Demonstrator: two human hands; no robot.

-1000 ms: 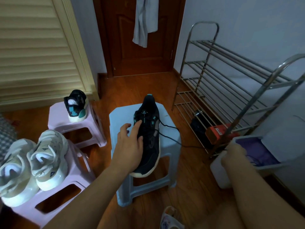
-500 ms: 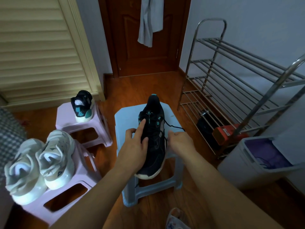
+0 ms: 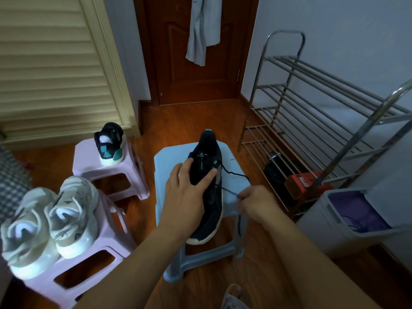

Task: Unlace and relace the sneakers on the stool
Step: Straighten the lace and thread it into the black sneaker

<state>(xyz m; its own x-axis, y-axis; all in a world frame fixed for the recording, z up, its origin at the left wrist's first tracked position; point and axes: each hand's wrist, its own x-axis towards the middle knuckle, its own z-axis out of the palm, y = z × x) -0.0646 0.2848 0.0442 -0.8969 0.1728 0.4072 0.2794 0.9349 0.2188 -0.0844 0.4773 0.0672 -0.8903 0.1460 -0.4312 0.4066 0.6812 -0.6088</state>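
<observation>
- Black mesh formed the upper of the sneaker [image 3: 206,197], which lay along the top of the pale blue stool [image 3: 169,166], toe toward the person and heel toward the door [image 3: 194,63].
- Left hand [image 3: 185,197]: it rested flat on the sneaker; the fingers [image 3: 185,167] were spread and nearly straight, gripping nothing, with the tips beside the tongue logo and the thumb across the lace area.
- Right hand [image 3: 256,204]: it was positioned just right of the sneaker, above the stool's right edge; its fingers were curled and pinched the black lace [image 3: 229,190].
- Lace routing: one strand ran from the eyelets beside the left thumb to the right fingertips; a second strand looped over the stool top beyond the right fingers; a loose end hung below the right hand.
- Left of the left fingers, two pink stools stood on the wooden floor [image 3: 189,121]: the far pink stool [image 3: 89,166] carried a second black sneaker [image 3: 110,143], heel toward the camera; the near pink stool [image 3: 89,259] carried a pair of white sneakers [image 3: 51,219].
- Right of the right fingers stood a metal shoe rack [image 3: 312,103] against the wall, with a red box [image 3: 305,181] and a dark object on its lowest level, and a grey bin [image 3: 347,219] with a purple liner.
- A grey garment [image 3: 200,30] hung on the door.
</observation>
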